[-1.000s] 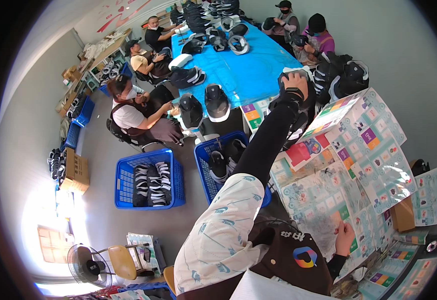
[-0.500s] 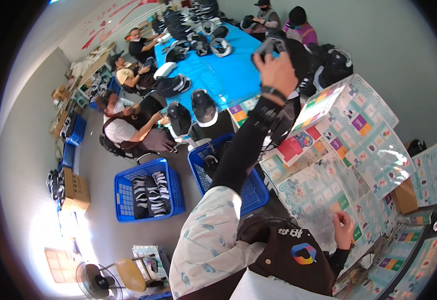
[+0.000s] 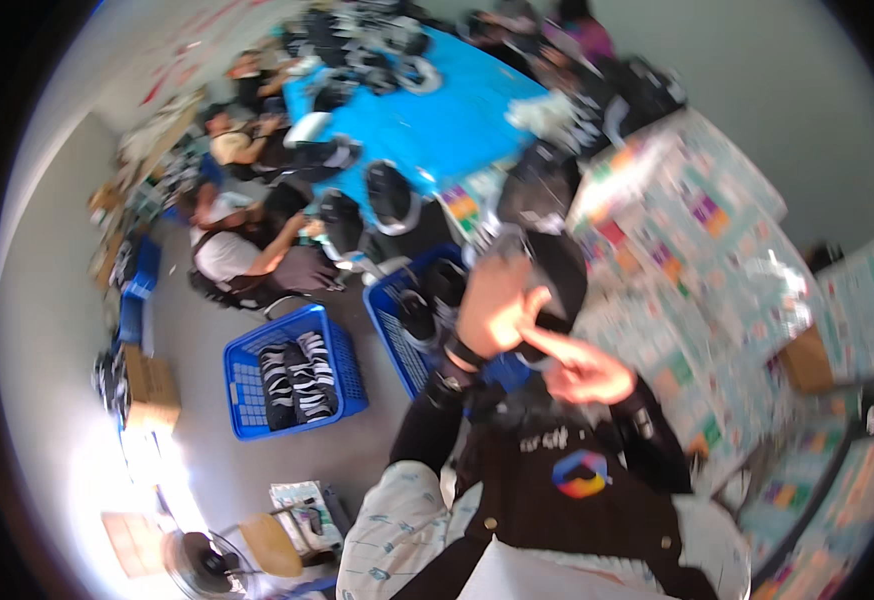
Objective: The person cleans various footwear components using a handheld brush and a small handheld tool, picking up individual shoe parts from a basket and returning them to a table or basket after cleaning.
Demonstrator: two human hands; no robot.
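Observation:
A black cap [image 3: 560, 275] hangs in front of my body, blurred by motion. My left hand [image 3: 497, 305], with a dark band at its wrist, is closed on the near side of the cap. Most of its grip is hidden behind the back of the hand. Close by on the right, my right hand [image 3: 589, 370] has its index finger stretched toward the left hand's thumb and the cap's lower edge. It looks open, and whether it touches the cap is unclear. Behind the held cap, another dark cap [image 3: 537, 185] sits at the table's near end.
A blue-covered table [image 3: 437, 110] bears several black-and-white caps. Two blue baskets [image 3: 357, 385] [image 3: 397, 345] with caps stand on the floor to the left. Printed sheets [image 3: 657, 300] cover the surface at right. Several people sit around the table; a fan [image 3: 197, 565] stands lower left.
My left hand has come back from the far cap pile toward my body, bringing a black cap. My right hand has risen from the printed sheets and moved left beside it.

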